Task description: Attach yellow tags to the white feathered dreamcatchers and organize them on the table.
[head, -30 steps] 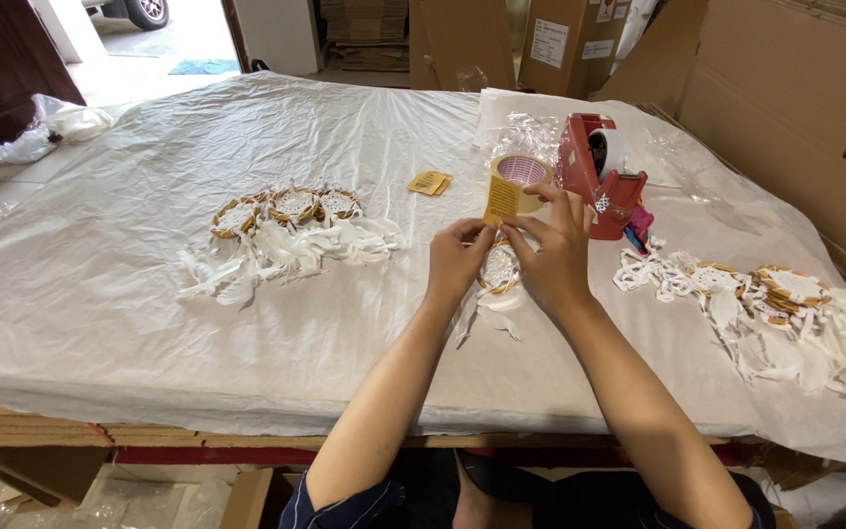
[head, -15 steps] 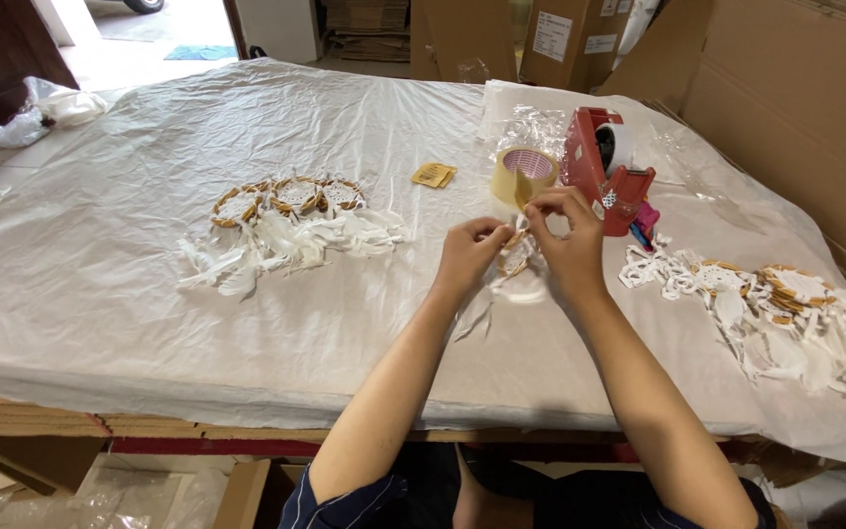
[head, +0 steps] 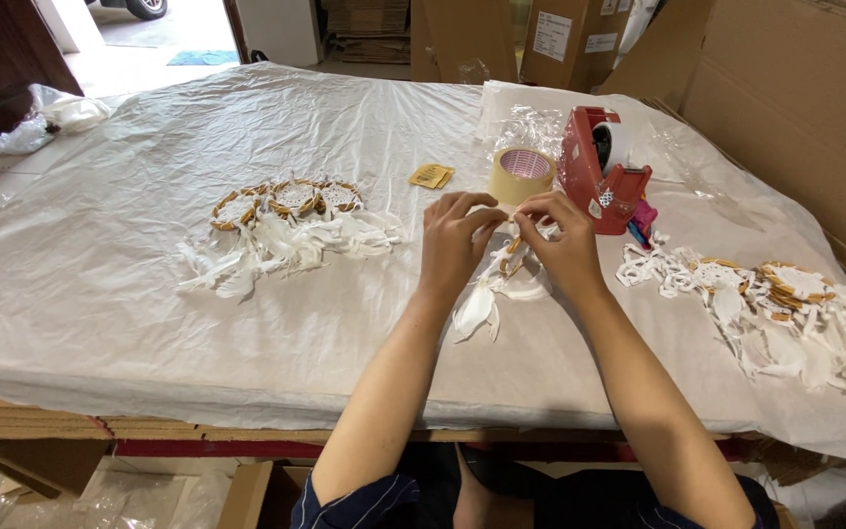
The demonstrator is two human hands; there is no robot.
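Both hands are working w/ fingers pinched together on a small dreamcatcher at mid-table. The left hand is gripping it from the left side, fingertips curled in and closed on the top of the piece; the right hand is doing the same from the right, thumb and fingers clamped on it. The hands are nearly touching each other over the item. Most of the hoop is hidden by the fingers; a bit of tan rim is showing between them, and its white feathers are trailing down toward the person, lying on the white plastic sheet that is covering the table.

Just beyond the hands a roll of beige tape is sitting flat, and right beside it, to the right, a red tape dispenser is standing. A small yellow packet is lying left of the roll. Some clear plastic bags are lying behind the roll.

To the left, well apart from the hands, a pile of dreamcatchers w/ tan hoops and white feathers is lying spread out. To the right, near the table edge, another heap of dreamcatchers is lying tangled. Cardboard boxes are standing behind the table on the right.
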